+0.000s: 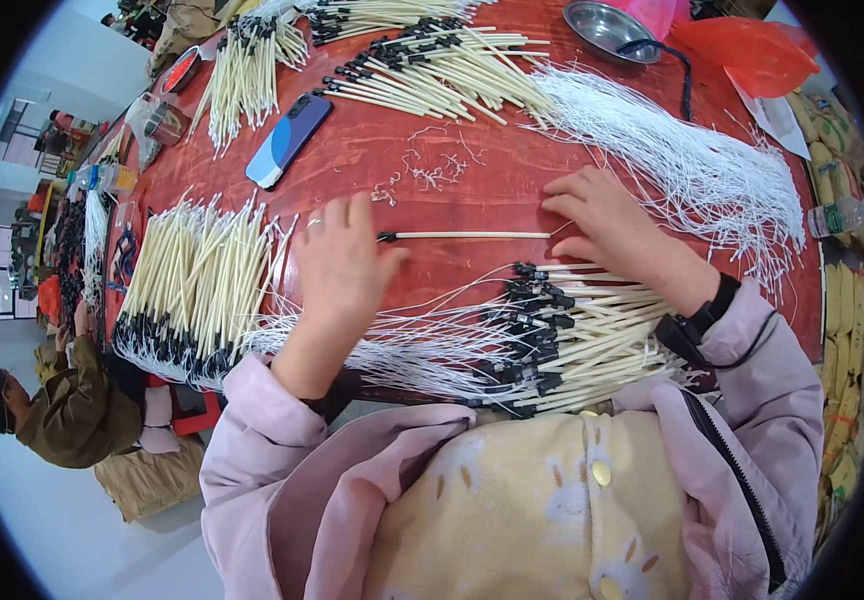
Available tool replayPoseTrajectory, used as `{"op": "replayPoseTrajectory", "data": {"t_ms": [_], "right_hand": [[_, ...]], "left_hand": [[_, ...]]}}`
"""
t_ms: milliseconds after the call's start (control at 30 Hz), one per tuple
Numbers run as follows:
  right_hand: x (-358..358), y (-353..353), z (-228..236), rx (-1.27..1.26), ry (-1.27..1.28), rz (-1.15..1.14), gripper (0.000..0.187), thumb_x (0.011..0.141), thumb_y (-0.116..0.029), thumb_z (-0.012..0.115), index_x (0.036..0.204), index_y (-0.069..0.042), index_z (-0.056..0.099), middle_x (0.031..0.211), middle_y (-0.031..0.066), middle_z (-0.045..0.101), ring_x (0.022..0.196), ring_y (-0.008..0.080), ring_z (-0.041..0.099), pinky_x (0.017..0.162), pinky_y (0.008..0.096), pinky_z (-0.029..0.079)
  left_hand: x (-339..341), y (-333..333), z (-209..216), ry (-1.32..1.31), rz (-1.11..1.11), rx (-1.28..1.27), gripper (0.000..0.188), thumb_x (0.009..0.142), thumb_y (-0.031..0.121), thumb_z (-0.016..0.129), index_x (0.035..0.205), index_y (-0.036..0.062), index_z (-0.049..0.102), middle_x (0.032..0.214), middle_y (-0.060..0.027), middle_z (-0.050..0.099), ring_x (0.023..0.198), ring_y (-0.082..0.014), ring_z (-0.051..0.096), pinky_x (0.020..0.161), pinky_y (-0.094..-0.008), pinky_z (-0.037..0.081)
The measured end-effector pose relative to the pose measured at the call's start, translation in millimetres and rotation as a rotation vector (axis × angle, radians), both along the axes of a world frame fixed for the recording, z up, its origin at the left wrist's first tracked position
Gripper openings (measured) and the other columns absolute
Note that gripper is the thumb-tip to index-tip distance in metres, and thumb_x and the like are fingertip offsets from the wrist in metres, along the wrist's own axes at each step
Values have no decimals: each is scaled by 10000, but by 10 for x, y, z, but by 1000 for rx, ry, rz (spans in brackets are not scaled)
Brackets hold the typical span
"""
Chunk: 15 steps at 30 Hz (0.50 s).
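A single thin cream-coloured stick (472,235) with a black end piece lies crosswise on the red table in front of me. My left hand (340,262) is beside its black end, fingers stretched and thumb apart, with nothing visible in it. At the other end is my right hand (607,222), its fingers and thumb spread around the stick's tip without a visible grip. Below my right hand lies a pile of similar sticks with black ends (592,335), white cords trailing left from it. Another row of sticks (192,275) is left of my left hand.
Further bundles of sticks (442,70) and a long heap of white cords (682,150) cover the far side. A phone (290,140), cord scraps (437,172), a metal bowl (612,30) and a red plastic bag (747,55) lie about. Another person (77,400) works at left.
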State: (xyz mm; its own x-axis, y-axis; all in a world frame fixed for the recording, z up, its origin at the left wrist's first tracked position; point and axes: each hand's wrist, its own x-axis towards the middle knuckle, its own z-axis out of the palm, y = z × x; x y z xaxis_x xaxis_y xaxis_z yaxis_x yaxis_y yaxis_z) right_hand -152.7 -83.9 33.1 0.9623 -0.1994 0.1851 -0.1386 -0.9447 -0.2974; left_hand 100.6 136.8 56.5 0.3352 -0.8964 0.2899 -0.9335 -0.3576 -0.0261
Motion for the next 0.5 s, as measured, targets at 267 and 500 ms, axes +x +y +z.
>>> {"op": "replayPoseTrajectory", "data": {"t_ms": [267,500], "right_hand": [[101,49,-62,-169,1,43,126,755,-80,730,809,-75,615,893,63,612,964,274,562,893,419,426],[-483,-13,577,-10,-84,10,143,700,-20,697,726,-66,564,827,71,581,877,286,545,848,409,428]], "left_hand": [[354,185,-184,293,-6,-102,185,931,189,658,848,26,631,831,-191,666,808,-413,657,749,-503,482],[1423,1056,163,247,212,-372,194,985,173,624,960,-8,690,932,-150,683,877,-290,647,812,-404,497]]}}
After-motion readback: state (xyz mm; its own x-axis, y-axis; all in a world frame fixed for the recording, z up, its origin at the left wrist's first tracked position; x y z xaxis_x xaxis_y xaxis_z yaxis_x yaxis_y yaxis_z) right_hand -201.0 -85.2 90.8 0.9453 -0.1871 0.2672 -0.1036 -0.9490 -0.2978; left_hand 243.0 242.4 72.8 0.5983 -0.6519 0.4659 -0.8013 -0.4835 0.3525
